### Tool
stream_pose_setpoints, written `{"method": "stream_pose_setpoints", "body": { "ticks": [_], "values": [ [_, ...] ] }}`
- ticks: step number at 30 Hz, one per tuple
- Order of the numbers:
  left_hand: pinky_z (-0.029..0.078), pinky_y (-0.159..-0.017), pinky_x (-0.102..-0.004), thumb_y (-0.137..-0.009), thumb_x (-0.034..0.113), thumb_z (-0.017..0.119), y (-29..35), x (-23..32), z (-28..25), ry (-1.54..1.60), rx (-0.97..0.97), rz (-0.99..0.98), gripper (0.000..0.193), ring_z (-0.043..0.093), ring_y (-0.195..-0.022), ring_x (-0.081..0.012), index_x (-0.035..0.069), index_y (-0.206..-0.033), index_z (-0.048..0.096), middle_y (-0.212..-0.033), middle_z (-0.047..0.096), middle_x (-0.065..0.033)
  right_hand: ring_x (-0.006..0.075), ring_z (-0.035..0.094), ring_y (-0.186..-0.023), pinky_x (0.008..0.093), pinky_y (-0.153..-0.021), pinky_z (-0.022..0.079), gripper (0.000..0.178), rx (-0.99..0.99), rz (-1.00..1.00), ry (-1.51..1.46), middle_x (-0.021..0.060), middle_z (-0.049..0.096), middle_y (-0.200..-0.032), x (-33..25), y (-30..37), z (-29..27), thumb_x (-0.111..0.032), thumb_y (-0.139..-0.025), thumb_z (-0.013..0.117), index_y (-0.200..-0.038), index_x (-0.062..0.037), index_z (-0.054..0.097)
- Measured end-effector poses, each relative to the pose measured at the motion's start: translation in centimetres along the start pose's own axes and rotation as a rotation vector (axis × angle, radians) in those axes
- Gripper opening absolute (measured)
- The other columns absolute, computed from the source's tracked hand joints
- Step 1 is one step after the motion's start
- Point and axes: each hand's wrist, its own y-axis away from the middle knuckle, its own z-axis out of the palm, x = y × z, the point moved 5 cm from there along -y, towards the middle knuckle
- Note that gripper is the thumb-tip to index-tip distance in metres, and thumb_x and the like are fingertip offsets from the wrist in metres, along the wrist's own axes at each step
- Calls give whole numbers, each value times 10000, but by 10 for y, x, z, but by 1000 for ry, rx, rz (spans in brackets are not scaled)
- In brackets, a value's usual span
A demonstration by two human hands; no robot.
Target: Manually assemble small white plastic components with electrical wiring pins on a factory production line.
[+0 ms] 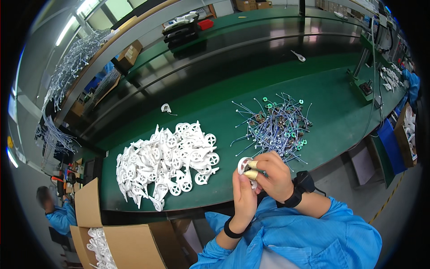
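Observation:
Close in front of me, at the table's near edge, my left hand (244, 199) grips a small white plastic part (242, 165) with a round, ring-shaped end. My right hand (277, 178) is closed on the same part from the right, its thumb and forefinger wrapped in yellowish coverings. Something small and dark shows between the fingers, too hidden to name. To the left lies a heap of white plastic parts (168, 154) with spoked round ends. Just beyond my right hand is a tangled pile of thin bluish cables (278, 130) with green rings and brownish pieces among them.
One loose white part (166, 108) lies beyond the heap, another (298, 56) farther back on the green table (331, 96). An open cardboard box (130, 244) of white parts stands lower left. A bench press (365, 80) stands right; a co-worker (58, 213) sits far left.

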Motion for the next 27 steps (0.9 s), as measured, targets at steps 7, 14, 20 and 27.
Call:
{"method": "stream_pose_setpoints", "body": {
  "ticks": [7,14,20,27],
  "values": [
    [390,-614,-235,-1047,367,259,3,-1,1,106,-35,-26,439,479,-752,-91,28,-1281,411,-1013,530,-53,256,532,-847,346,-748,432,225,-12,79,56,79,605,-940,-1,7,-3,-6,-720,676,-944,-31,673],
    [376,-469,-197,-1045,373,267,5,6,6,-294,-2,-30,433,478,-543,-71,4,-1198,436,-726,538,-39,283,562,-854,369,-744,444,220,-60,-115,46,94,603,-924,4,6,-7,1,-694,688,-909,-18,642],
    [399,-466,-221,-1042,285,324,5,12,1,-553,-21,5,397,502,-516,-77,-37,-1251,426,-647,538,-21,285,570,-796,363,-709,455,217,-90,-147,-5,104,619,-867,0,-5,-8,102,-640,632,-823,-12,601],
    [417,-483,-251,-1029,212,363,6,18,5,-845,-17,243,373,518,-529,-99,-54,-1289,386,-652,541,-38,306,555,-826,375,-738,454,190,-168,-85,-34,112,594,-895,4,-3,-3,19,-741,631,-926,-9,600]
  ]
}}
